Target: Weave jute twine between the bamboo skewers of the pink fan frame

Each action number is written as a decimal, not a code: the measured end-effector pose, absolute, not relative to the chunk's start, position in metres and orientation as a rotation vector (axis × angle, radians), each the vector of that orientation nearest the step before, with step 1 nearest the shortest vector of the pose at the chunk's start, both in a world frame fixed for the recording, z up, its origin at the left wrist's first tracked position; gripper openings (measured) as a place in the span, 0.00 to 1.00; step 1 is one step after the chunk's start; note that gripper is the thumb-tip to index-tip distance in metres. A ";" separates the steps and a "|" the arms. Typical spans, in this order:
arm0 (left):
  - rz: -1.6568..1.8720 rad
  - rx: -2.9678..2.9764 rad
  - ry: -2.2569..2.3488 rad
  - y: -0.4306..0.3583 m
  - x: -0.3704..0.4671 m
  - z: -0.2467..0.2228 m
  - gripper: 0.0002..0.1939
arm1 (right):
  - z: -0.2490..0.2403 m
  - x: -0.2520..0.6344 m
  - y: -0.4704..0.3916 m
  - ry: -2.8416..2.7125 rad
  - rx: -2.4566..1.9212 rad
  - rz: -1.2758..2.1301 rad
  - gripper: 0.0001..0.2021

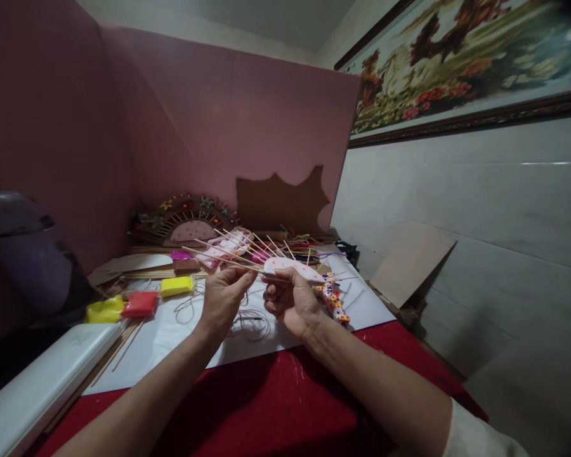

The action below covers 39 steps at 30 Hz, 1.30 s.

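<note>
Above the table I hold a half-round piece covered in white cloth with pink dots (292,266), thin wooden sticks fanning out from its curved edge. My right hand (292,301) grips the lower edge of this piece, thumb on top and fingers curled beneath. On its left side, my left hand (226,295) pinches the lowest stick (214,255) close to the cloth. Behind them lies a crumpled pink cloth (231,244). A strip of flowered fabric (334,303) rests just right of my right hand.
A finished-looking stick fan (190,230) leans at the back left. Yellow (176,285) and red packets (139,304) lie left, near a white box (52,374) and loose sticks. Brown cardboard (280,203) stands behind. White paper (157,343) covers part of the red cloth (266,406).
</note>
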<state>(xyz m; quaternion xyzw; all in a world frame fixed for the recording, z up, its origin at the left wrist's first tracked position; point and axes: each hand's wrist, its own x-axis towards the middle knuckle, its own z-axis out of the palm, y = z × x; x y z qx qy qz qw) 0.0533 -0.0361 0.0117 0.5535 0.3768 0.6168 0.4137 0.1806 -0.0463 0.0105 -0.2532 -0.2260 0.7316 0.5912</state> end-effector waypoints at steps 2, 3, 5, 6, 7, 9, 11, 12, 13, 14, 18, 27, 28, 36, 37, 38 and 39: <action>1.550 1.409 0.957 -0.036 0.053 0.012 0.10 | 0.011 0.181 -0.047 -0.518 -0.599 1.702 0.06; 1.549 1.414 0.964 -0.036 0.053 0.012 0.10 | 0.011 0.181 -0.047 -0.512 -0.604 1.700 0.06; 1.534 1.416 0.981 -0.036 0.053 0.013 0.10 | 0.011 0.181 -0.046 -0.503 -0.614 1.699 0.05; 1.521 1.412 0.985 -0.036 0.054 0.013 0.10 | 0.011 0.181 -0.046 -0.500 -0.620 1.701 0.05; 1.511 1.399 0.987 -0.036 0.055 0.013 0.10 | 0.010 0.182 -0.045 -0.498 -0.628 1.703 0.06; 1.499 1.365 0.984 -0.036 0.056 0.012 0.11 | 0.010 0.182 -0.044 -0.500 -0.648 1.711 0.06; 1.485 1.333 0.978 -0.035 0.057 0.010 0.11 | 0.009 0.182 -0.044 -0.517 -0.669 1.715 0.07; 1.471 1.320 0.977 -0.035 0.058 0.009 0.11 | 0.009 0.182 -0.044 -0.527 -0.680 1.708 0.07; 1.450 1.308 0.977 -0.034 0.059 0.007 0.11 | 0.010 0.182 -0.044 -0.539 -0.695 1.698 0.07; 1.429 1.295 0.976 -0.033 0.059 0.006 0.12 | 0.010 0.181 -0.044 -0.548 -0.713 1.682 0.07; 1.370 1.218 0.985 -0.031 0.059 0.001 0.13 | 0.010 0.180 -0.043 -0.570 -0.811 1.629 0.06; 1.326 1.147 1.013 -0.031 0.061 0.001 0.12 | 0.011 0.179 -0.042 -0.577 -0.857 1.599 0.07; 1.327 1.147 1.015 -0.031 0.061 0.001 0.12 | 0.011 0.179 -0.042 -0.576 -0.855 1.596 0.06; 1.345 1.122 0.994 -0.029 0.060 -0.001 0.13 | 0.009 0.179 -0.040 -0.610 -0.850 1.578 0.05; 1.353 1.113 0.983 -0.029 0.059 -0.001 0.13 | 0.008 0.178 -0.040 -0.628 -0.841 1.566 0.04; 1.360 1.101 0.965 -0.029 0.059 0.000 0.14 | 0.008 0.178 -0.040 -0.643 -0.830 1.553 0.04; 1.359 1.088 0.939 -0.029 0.058 0.001 0.14 | 0.007 0.178 -0.040 -0.653 -0.816 1.543 0.04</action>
